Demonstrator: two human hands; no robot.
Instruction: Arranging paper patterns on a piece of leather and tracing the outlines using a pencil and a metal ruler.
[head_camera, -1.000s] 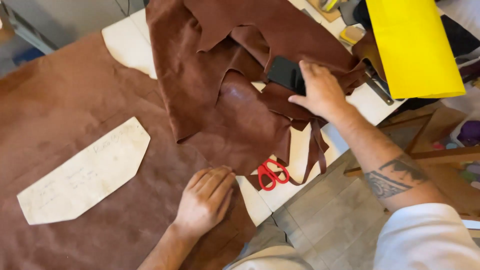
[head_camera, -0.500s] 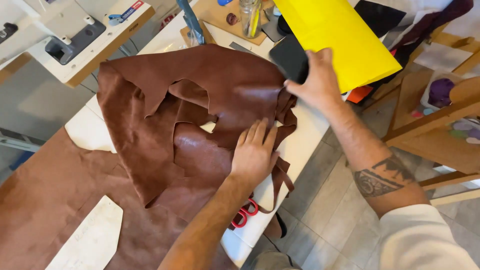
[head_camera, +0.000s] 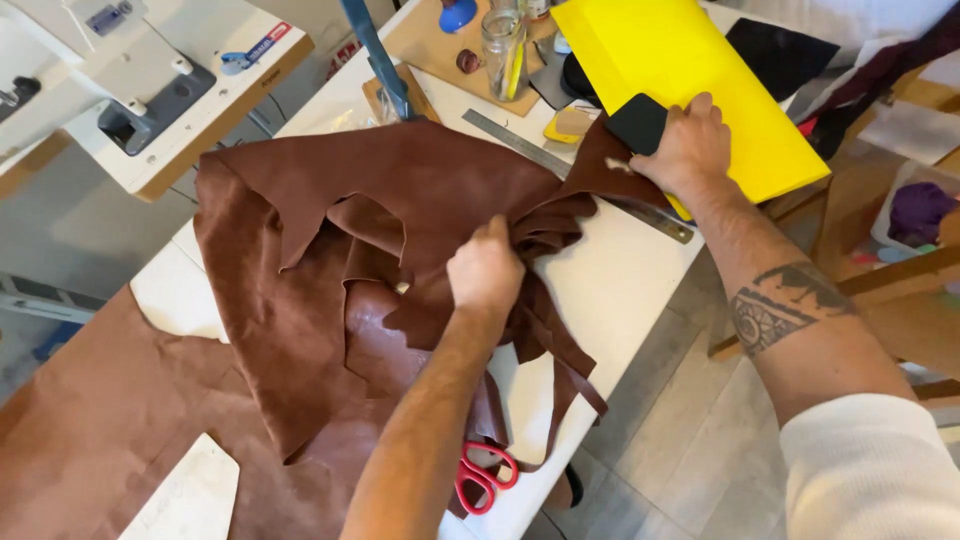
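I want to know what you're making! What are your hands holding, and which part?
The left hand bunches the brown leather at its crumpled middle folds. The right hand holds a flat black block by its right end, pressing the leather's corner.

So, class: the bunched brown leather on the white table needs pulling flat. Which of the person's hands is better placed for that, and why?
Probably the left hand: it already grips the bunched brown leather mid-pile. The right hand sits at the far edge, pressing a dark flat object against the leather by the yellow sheet.
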